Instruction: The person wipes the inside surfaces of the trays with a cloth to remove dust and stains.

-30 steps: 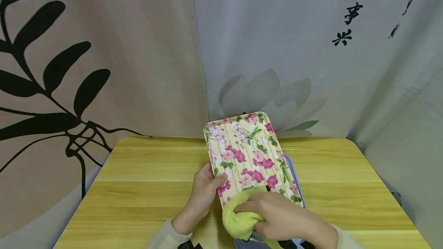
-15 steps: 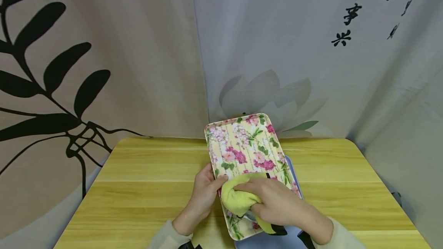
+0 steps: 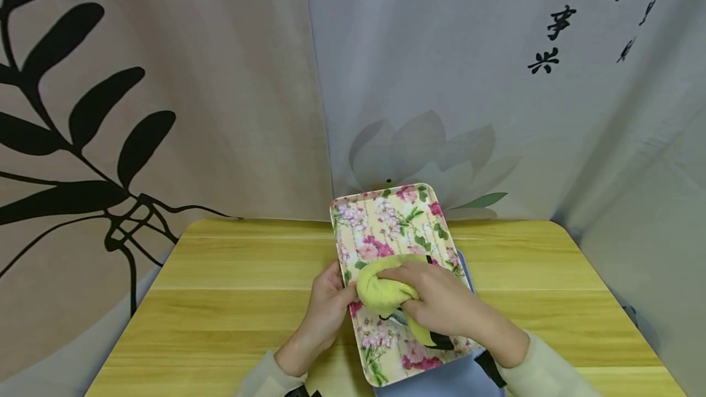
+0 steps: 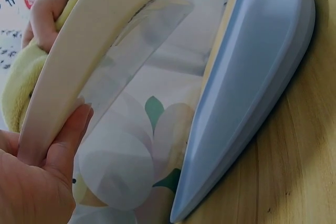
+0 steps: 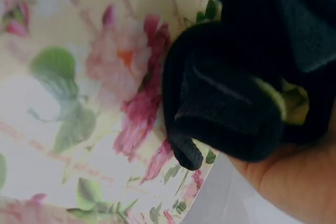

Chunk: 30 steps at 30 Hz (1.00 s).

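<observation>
Two hands on floral tray, long axis pointing away, tilted up, left hand gripping its edge, right hand clutching yellow cloth

a tray printed with pink flowers and green leaves on pale yellow was seen, a yellow cloth upon it, a light-blue tray beneath, a yellow woodgrain table under all.

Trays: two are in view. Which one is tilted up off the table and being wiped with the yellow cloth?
The floral tray, patterned with pink flowers; the plain blue tray lies beneath it on the table.
</observation>
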{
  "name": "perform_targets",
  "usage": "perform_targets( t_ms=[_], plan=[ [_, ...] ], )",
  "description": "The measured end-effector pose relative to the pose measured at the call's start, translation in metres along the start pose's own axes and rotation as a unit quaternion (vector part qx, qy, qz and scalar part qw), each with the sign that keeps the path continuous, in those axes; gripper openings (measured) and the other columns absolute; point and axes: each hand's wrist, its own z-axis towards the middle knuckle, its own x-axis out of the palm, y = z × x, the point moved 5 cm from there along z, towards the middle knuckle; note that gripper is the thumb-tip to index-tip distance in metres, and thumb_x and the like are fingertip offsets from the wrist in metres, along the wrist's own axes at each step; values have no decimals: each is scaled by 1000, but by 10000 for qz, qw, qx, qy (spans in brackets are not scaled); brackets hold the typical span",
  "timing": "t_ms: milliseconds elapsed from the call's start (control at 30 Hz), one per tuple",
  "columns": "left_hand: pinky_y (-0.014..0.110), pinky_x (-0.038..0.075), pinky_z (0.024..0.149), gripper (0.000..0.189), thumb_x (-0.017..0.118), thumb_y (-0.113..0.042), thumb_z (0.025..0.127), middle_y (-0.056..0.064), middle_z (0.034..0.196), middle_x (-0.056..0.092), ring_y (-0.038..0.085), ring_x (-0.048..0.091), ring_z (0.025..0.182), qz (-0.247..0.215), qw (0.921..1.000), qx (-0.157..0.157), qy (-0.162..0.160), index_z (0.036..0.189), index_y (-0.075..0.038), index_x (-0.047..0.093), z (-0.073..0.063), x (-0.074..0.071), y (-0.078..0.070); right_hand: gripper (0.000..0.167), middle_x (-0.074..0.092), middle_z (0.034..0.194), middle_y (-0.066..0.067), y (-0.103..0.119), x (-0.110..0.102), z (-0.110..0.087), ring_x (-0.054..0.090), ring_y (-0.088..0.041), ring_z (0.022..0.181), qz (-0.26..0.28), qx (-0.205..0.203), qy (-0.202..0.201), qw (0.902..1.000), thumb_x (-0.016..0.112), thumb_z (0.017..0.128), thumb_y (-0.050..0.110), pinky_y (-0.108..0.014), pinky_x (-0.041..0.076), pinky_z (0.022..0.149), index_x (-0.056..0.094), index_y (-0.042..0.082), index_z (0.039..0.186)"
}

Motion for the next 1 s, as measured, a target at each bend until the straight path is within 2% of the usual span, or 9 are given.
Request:
perform_targets(
  t_ms=[133, 300, 500, 567, 767, 867, 1000],
  plan=[
    [30, 63, 81, 54, 55, 11, 95, 19, 116, 75, 17, 73, 93, 14, 10000, -15, 12, 147, 2, 51, 0, 0, 0, 53, 64, 141, -9, 1, -3, 8, 62, -30, 126, -174, -24, -166, 9997, 68, 87, 2, -45, 57, 85, 70, 19, 137],
    [33, 63, 83, 62, 54, 15, 88, 18, 115, 75, 20, 74, 93, 110, 9999, -111, 72, 149, 3, 49, -1, 0, 1, 53, 67, 134, -6, 5, -8, 20, 64, -26, 120, -284, -179, -372, 9987, 71, 87, 3, -38, 54, 79, 70, 20, 137],
    [26, 59, 77, 63, 56, 18, 81, 13, 113, 69, 19, 64, 91, 459, 9988, -192, 7, 142, 5, 54, -2, -2, 1, 55, 70, 125, -4, 14, -8, 34, 65, -19, 106, -418, -511, -137, 9977, 69, 88, 1, -32, 51, 72, 68, 19, 140],
    [26, 58, 78, 59, 57, 17, 82, 12, 113, 68, 19, 64, 91, 515, 9985, -178, -33, 140, 5, 55, -2, -2, 1, 55, 69, 125, -5, 16, -9, 38, 65, -19, 102, -467, -521, -97, 9975, 68, 88, 0, -31, 50, 67, 68, 18, 140],
    [29, 60, 87, 49, 61, 9, 92, 16, 119, 70, 19, 68, 99, 418, 9991, -48, 22, 141, 3, 55, -1, -1, -1, 57, 68, 131, -10, 16, -19, 52, 66, -25, 110, -587, -464, -233, 9969, 69, 86, 1, -33, 51, 67, 68, 18, 140],
    [34, 62, 88, 46, 60, 6, 96, 22, 120, 72, 23, 72, 101, 208, 9996, -132, 168, 141, 5, 53, -1, 0, 0, 57, 67, 133, -11, 14, -23, 59, 66, -25, 107, -619, -448, -296, 9966, 70, 86, 1, -33, 52, 66, 67, 17, 141],
    [39, 63, 88, 47, 59, 5, 98, 26, 122, 71, 30, 75, 105, 71, 9992, -261, 285, 144, 6, 49, -2, 2, 1, 58, 63, 141, -14, 10, -29, 67, 65, -29, 117, -667, -346, -414, 9963, 70, 87, 2, -37, 55, 70, 66, 16, 143]
  ],
)
